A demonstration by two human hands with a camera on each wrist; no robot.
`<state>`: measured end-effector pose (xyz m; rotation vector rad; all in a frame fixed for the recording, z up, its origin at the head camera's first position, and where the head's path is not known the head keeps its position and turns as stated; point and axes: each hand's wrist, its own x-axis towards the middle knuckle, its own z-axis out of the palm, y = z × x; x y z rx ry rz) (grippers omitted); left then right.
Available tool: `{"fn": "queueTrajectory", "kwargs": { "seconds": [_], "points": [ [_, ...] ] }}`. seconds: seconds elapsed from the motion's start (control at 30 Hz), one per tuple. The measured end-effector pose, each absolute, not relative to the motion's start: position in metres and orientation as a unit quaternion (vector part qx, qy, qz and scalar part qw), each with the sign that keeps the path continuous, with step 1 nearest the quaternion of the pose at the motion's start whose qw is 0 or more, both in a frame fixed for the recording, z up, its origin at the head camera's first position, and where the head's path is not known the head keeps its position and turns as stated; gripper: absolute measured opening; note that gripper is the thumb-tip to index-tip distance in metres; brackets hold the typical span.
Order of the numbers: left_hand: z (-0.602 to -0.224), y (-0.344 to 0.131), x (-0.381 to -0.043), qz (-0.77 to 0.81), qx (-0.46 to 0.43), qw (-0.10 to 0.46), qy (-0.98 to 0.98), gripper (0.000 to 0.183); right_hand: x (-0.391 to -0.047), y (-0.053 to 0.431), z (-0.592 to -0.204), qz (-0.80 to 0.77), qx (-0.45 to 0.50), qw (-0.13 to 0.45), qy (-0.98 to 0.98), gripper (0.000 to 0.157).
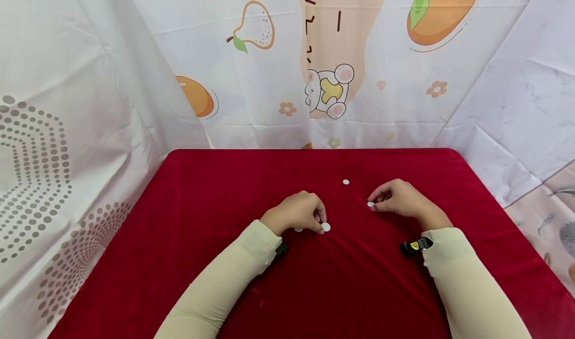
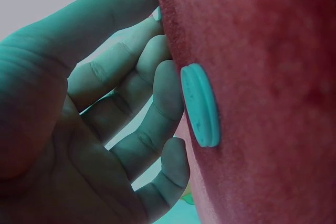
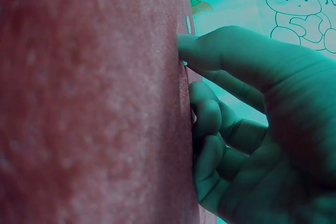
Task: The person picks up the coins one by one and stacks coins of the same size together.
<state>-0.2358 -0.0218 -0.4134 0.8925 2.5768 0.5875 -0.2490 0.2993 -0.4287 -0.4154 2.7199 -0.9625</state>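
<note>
My left hand (image 1: 298,211) is low over the red cloth, thumb and forefinger pinching the edge of a small white disc (image 1: 326,226). A second white disc (image 1: 298,229) lies partly hidden under that hand. In the left wrist view this disc (image 2: 200,106) looks thick, with a groove round its rim, beside the curled fingers (image 2: 168,90). To the right, my right hand (image 1: 402,199) pinches another white disc (image 1: 370,204) at the cloth; its fingers mostly hide it in the right wrist view. One more white disc (image 1: 346,182) lies farther back, between the hands.
A red velvety cloth (image 1: 215,189) covers the table, with slight creases near the middle. White printed curtains (image 1: 251,79) hang behind its back edge and along both sides. Each wrist carries a black strapped device (image 1: 409,247).
</note>
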Motion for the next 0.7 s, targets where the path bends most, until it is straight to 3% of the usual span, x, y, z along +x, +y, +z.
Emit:
{"fn": "queueTrajectory", "kwargs": {
  "seconds": [0.7],
  "points": [
    [-0.4133,-0.0219,-0.2354,0.205,0.316,0.173,0.91,0.018,-0.2518,0.2983,-0.4296,-0.329,-0.139,0.134,0.925,0.011]
  ]
}}
